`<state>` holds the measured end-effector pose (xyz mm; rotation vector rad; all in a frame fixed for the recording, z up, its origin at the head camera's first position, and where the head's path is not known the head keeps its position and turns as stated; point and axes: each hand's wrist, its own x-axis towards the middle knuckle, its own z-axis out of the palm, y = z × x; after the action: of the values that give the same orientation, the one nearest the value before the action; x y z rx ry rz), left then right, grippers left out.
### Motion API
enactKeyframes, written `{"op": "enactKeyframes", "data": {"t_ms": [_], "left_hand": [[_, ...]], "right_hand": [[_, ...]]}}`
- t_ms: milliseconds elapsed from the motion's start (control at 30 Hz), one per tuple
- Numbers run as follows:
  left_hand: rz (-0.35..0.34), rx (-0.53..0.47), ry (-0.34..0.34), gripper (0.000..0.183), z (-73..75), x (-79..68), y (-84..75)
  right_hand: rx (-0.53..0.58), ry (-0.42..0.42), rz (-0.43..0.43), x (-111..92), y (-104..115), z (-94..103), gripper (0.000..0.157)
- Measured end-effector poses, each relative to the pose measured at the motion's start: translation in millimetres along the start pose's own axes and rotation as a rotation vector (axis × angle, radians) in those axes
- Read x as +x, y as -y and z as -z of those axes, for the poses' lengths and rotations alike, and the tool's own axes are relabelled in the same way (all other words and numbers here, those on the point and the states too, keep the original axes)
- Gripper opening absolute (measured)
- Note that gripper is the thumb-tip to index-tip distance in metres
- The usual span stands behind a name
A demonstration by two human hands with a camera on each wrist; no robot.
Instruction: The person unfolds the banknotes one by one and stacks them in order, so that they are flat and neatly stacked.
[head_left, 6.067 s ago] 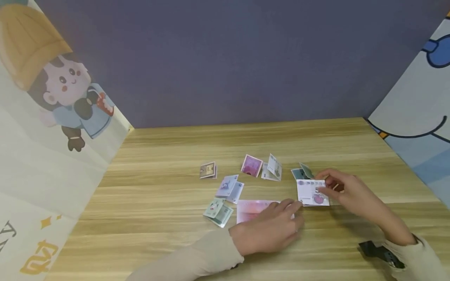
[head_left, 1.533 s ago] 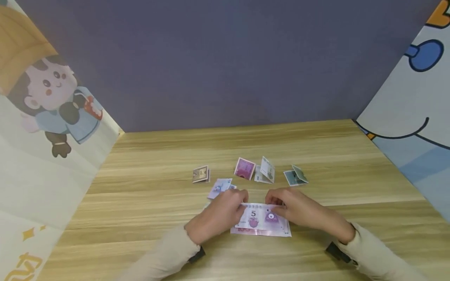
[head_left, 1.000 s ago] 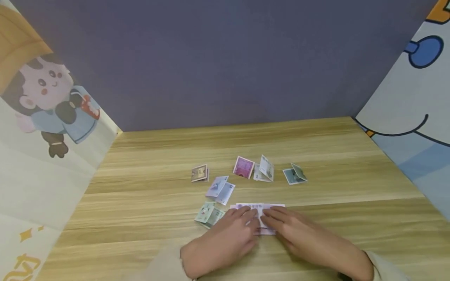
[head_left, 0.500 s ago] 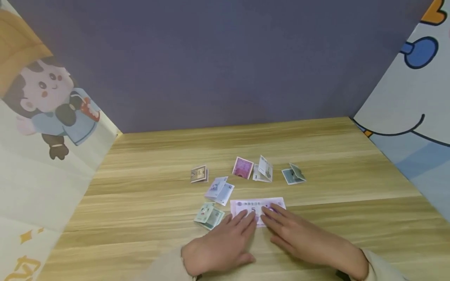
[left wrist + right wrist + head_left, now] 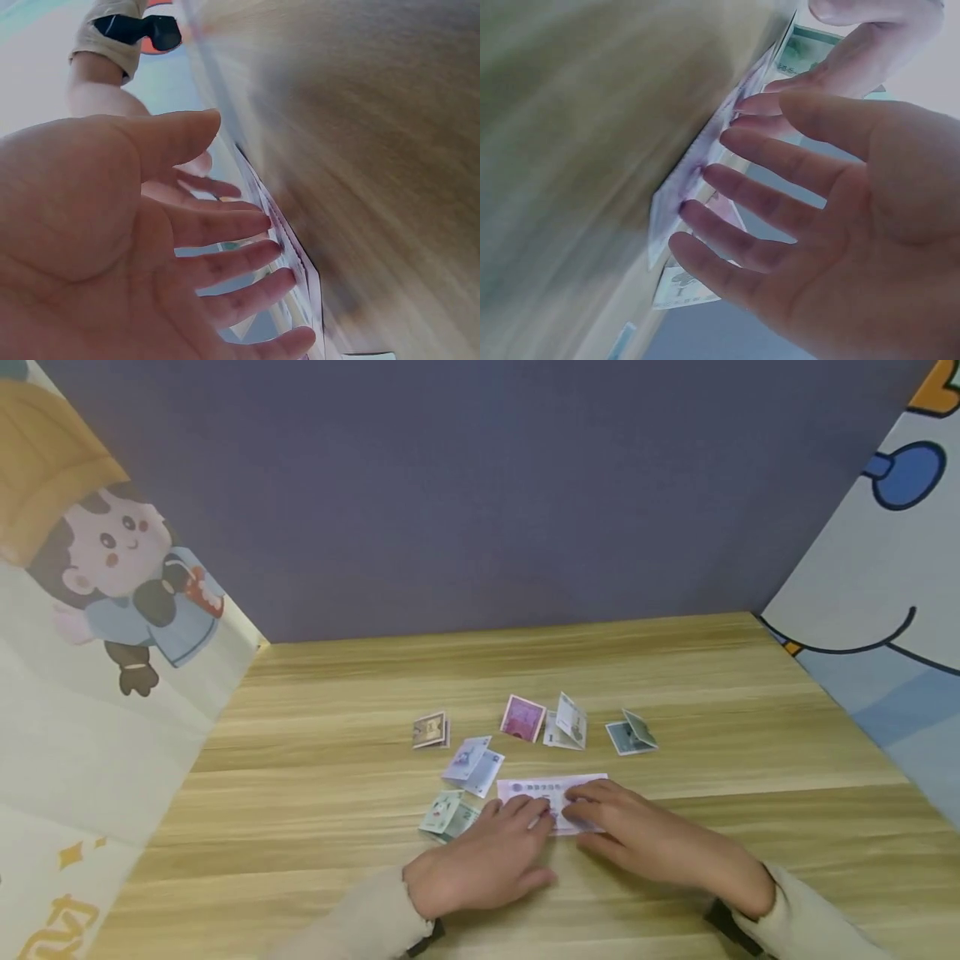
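Note:
A pale purple play banknote point(image 5: 525, 788) lies flat on the table at front centre, over a pink one whose margin point(image 5: 304, 262) shows beneath it in the left wrist view. The fingertips of my left hand point(image 5: 487, 860) rest on its left half, fingers fairly straight and thumb held out. On the right half, my right hand point(image 5: 645, 835) touches the paper with extended fingertips. In the right wrist view, its open palm point(image 5: 855, 225) faces the notes, with nothing gripped. The fingers cover much of the note's print.
A folded green note point(image 5: 446, 816) lies left of the hands, partly behind the left one. Folded blue point(image 5: 472, 764), brown point(image 5: 430, 730), magenta point(image 5: 522, 718), white point(image 5: 567, 724) and dark teal point(image 5: 632, 735) notes lie farther back. A dark wall point(image 5: 510, 502) bounds the table point(image 5: 337, 693).
The purple note was carried from the right onto the pink one. Both hands changed from pinching its top edge to flat fingers on it, and the stack shifted slightly away from me.

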<state>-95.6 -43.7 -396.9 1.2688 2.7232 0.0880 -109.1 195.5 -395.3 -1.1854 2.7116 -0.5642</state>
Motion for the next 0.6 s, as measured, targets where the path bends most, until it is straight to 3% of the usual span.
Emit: {"op": "enactKeyframes", "data": {"t_ms": [267, 367, 500, 600], "left_hand": [[-0.037, 0.010, -0.046, 0.054, 4.1, -3.2, 1.5], [-0.071, 0.005, -0.122, 0.042, 6.2, -6.5, 2.8], [-0.119, -0.021, -0.273, 0.025, 11.4, -9.7, 10.3], [-0.113, -0.082, -0.371, 0.016, 17.0, -11.2, 21.6]], "right_hand": [[-0.091, -0.105, 0.055, 13.8, 5.3, 2.1, 0.024], [-0.117, -0.158, 0.080, 16.4, 7.8, 2.9, 0.026], [-0.132, -0.212, 0.093, 22.3, 10.7, 8.4, 0.025], [-0.135, -0.233, 0.101, 28.8, 11.6, 12.8, 0.022]]}}
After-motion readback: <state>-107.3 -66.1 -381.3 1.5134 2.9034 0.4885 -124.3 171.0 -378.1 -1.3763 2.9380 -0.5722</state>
